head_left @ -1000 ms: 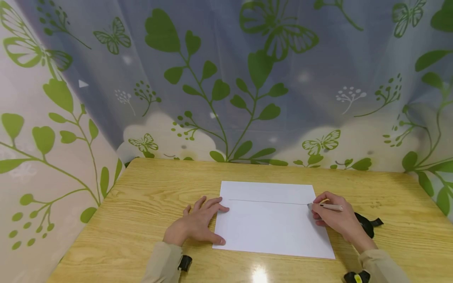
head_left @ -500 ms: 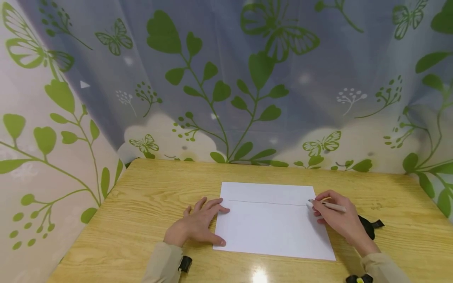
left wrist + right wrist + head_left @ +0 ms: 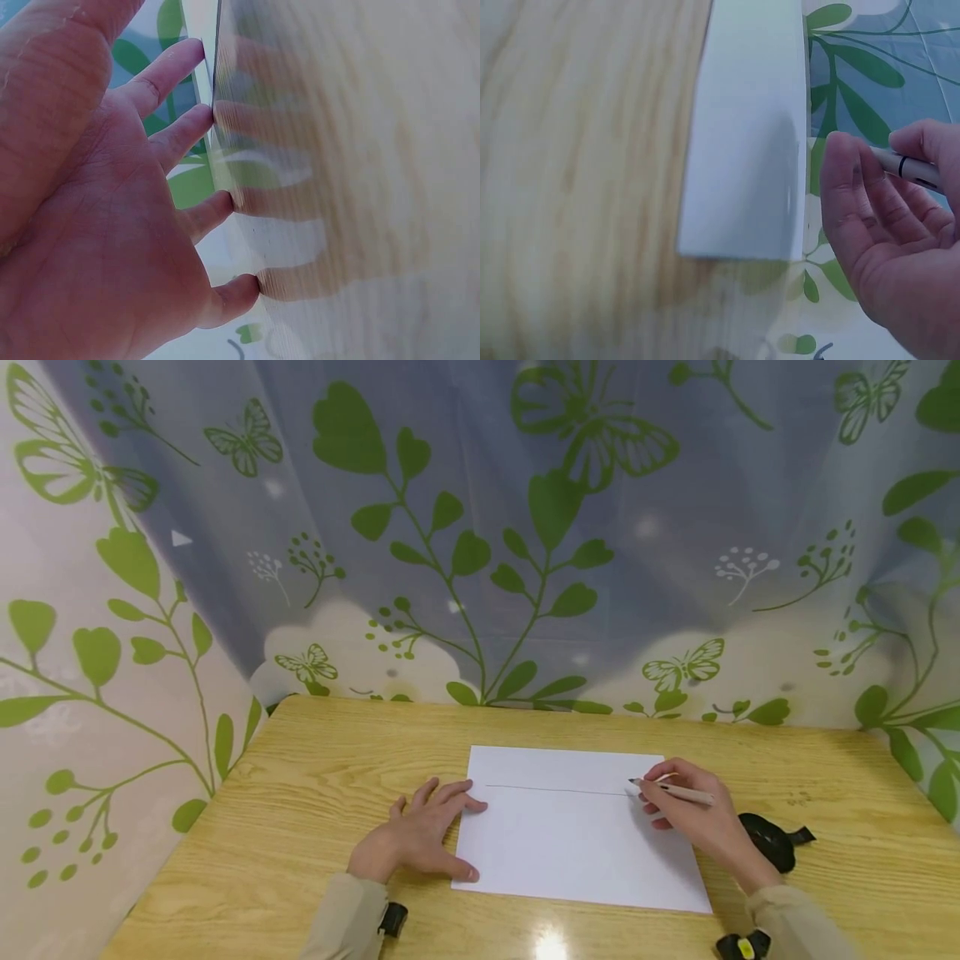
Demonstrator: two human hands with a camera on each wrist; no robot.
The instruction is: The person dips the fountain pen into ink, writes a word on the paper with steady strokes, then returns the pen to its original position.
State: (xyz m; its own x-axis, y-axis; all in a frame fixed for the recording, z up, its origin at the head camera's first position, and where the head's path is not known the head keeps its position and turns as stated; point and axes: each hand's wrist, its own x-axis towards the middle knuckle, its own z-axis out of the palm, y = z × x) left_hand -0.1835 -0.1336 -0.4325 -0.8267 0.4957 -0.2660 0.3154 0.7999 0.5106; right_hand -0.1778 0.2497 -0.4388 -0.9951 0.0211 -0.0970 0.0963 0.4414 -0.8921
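The right hand (image 3: 699, 814), pinching the pen (image 3: 692, 795), has moved inward over the paper (image 3: 570, 852), suggesting the line (image 3: 555, 790) to its left is drawn, though tip contact is unclear, while the spread left hand (image 3: 416, 839) rests on the paper's edge.

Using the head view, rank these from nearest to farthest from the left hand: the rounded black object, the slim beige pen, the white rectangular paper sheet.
1. White rectangular paper sheet: touched at its left edge by the left hand.
2. Slim beige pen: in the right hand, at the sheet's right side.
3. Rounded black object: farthest right, beyond the right wrist.
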